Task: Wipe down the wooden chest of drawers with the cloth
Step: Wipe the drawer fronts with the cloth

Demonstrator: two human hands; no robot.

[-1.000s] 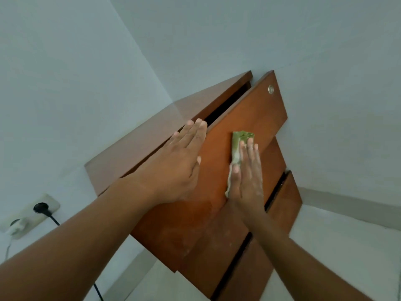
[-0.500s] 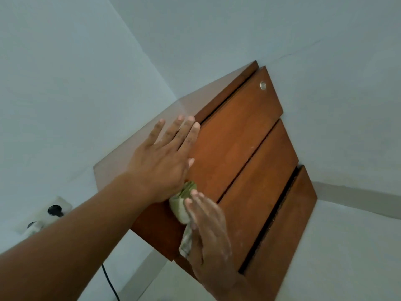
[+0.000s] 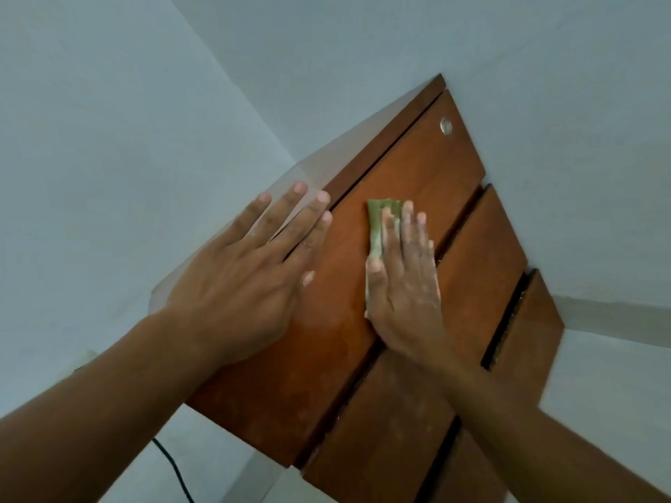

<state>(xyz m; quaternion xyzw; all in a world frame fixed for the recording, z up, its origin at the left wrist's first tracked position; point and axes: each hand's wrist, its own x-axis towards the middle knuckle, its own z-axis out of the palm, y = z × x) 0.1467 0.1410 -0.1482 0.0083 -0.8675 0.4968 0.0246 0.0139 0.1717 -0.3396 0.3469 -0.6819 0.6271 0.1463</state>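
Note:
A brown wooden chest of drawers (image 3: 428, 176) stands in a corner between two pale walls, seen tilted. Its top drawer front carries a small round metal lock (image 3: 446, 125). My right hand (image 3: 403, 281) lies flat on the top drawer front and presses a folded green cloth (image 3: 377, 223) against the wood; most of the cloth is hidden under the palm and fingers. My left hand (image 3: 250, 281) rests flat with fingers spread over the chest's top edge, holding nothing. The bottom drawer (image 3: 526, 343) stands slightly ajar, with a dark gap beside it.
Pale walls close in on the left and behind the chest. A black cable (image 3: 174, 470) runs down the left wall near the floor. A light floor (image 3: 610, 386) shows at lower right, with a skirting strip along the right wall.
My right hand has slid the cloth from the lower left end of the top drawer front back up toward its middle. The left hand stays on the top edge.

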